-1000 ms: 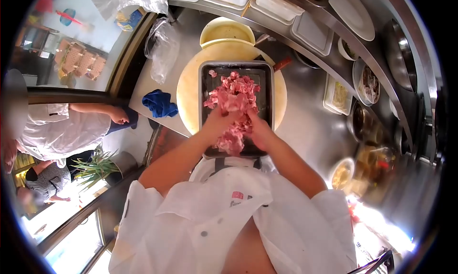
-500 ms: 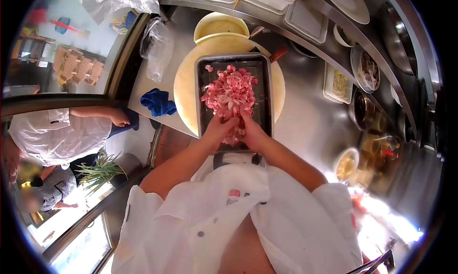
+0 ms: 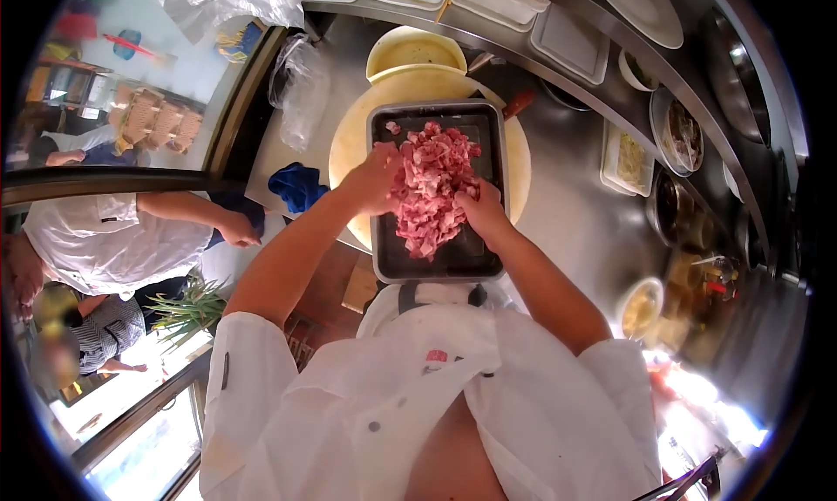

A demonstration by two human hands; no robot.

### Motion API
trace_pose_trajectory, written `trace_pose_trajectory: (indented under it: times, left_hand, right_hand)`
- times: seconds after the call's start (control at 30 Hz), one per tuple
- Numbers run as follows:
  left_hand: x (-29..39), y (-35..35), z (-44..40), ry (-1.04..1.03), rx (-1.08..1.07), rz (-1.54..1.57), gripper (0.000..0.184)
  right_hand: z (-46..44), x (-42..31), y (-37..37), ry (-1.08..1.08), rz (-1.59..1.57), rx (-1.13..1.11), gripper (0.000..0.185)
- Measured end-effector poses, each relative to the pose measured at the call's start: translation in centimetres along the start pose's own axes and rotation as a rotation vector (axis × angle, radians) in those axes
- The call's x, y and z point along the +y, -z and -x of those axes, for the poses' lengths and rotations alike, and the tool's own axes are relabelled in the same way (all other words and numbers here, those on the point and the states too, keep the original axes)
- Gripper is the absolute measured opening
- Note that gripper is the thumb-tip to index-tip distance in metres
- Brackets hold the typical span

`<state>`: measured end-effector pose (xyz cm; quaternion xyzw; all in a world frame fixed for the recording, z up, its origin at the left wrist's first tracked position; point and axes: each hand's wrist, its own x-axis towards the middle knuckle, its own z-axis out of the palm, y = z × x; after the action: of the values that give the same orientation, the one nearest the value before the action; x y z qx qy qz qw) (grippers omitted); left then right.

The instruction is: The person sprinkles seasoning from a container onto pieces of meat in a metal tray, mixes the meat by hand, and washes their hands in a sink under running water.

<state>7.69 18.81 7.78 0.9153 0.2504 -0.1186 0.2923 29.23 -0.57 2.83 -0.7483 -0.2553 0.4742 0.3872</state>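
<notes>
A heap of cut raw meat (image 3: 433, 183) lies in a dark rectangular tray (image 3: 397, 270), which rests on a round pale chopping board (image 3: 347, 165). At the heap's left edge is my left hand (image 3: 375, 180), over the tray's left rim; its fingers are smeared by motion. My right hand (image 3: 485, 213) is at the heap's right side, its fingers curled in against the meat and its thumb on top. One small piece of meat sits apart near the tray's upper left corner.
Behind the board stands a yellow tub (image 3: 417, 54). A wooden-handled tool (image 3: 520, 103) lies to its right. Left are a blue cloth (image 3: 297, 185) and a clear plastic bag (image 3: 301, 91). Shelves with food containers (image 3: 626, 158) line the right. A person in white (image 3: 113, 239) stands at left.
My hands were together at the heap's near end; now they are apart, the left up and leftward, the right up and rightward. The meat's near edge has changed shape.
</notes>
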Motion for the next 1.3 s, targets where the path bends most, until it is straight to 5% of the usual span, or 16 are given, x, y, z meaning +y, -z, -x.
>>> trace_pose_trajectory:
  times: [0.13, 0.27, 0.33, 0.47, 0.5, 0.57, 0.8, 1.0, 1.1, 1.2, 1.27, 1.3]
  left_hand:
    - [2.0, -3.2, -0.3, 0.061, 0.017, -0.447, 0.078]
    - [4.3, -6.9, 1.8, 0.213, 0.266, 0.028, 0.065]
    - [6.1, -8.1, 3.5, 0.225, 0.344, -0.032, 0.061]
    - [4.0, -8.5, 4.0, 0.009, 0.398, 0.102, 0.048]
    - [3.0, -7.6, 2.8, -0.102, 0.437, -0.114, 0.043]
    - [1.9, -5.1, -0.3, -0.112, 0.406, -0.331, 0.043]
    - [-1.4, -3.6, -4.5, -0.169, 0.648, -0.525, 0.045]
    - [0.7, -8.7, 4.2, -0.249, 0.388, -0.392, 0.049]
    - [-0.3, -4.5, 2.1, -0.37, 0.342, -0.324, 0.043]
    - [-3.2, -1.6, -2.4, -0.206, 0.306, -0.268, 0.037]
    - [-1.8, -1.1, -3.3, 0.274, 0.416, 0.512, 0.032]
    - [-1.4, -2.9, -2.8, 0.129, 0.463, -0.103, 0.036]
  right_hand:
    - [1.7, -2.7, 0.2, -0.155, -0.032, 0.084, 0.068]
    - [0.9, -1.2, 0.3, -0.167, -0.071, 0.058, 0.062]
    - [1.0, -0.6, 0.3, -0.18, -0.161, 0.022, 0.058]
    - [1.2, 0.1, -0.2, -0.213, -0.092, -0.001, 0.057]
    - [1.4, -0.7, 0.0, -0.206, 0.019, -0.009, 0.058]
    - [4.1, -6.5, 0.6, -0.172, 0.121, -0.035, 0.062]
    - [2.0, 0.2, -0.2, 0.115, 0.274, -0.024, 0.059]
    - [2.7, -1.4, 0.3, 0.088, 0.278, -0.097, 0.061]
    - [0.1, 2.6, 0.0, 0.195, 0.432, -0.101, 0.068]
    - [0.7, 1.7, -0.2, 0.218, 0.385, -0.085, 0.07]
    - [2.1, -0.8, -0.6, 0.115, 0.319, -0.105, 0.07]
    - [1.9, -0.1, -0.5, 0.164, 0.317, -0.124, 0.07]
